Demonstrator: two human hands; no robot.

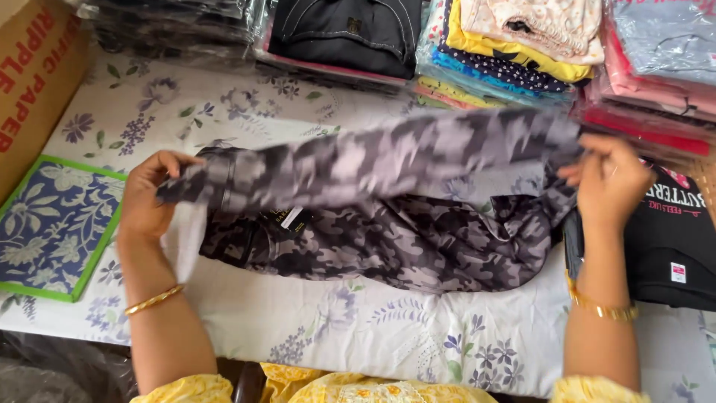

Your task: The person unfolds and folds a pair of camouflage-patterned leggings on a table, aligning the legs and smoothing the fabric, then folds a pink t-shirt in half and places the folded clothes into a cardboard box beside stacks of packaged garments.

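A grey and black camouflage garment (373, 224) lies across a white sheet with a purple flower print (335, 328). My left hand (147, 198) grips one end of its lifted upper layer at the left. My right hand (610, 179) pinches the other end at the right. The lifted layer is stretched between both hands and looks blurred. A small white tag (292, 218) shows on the lower layer near the left end. Gold bangles sit on both wrists.
Stacks of folded clothes in clear wrap (514, 45) line the far edge. A black printed shirt (675, 239) lies at the right. A blue floral mat with a green border (52, 224) and a cardboard box (33, 82) are at the left.
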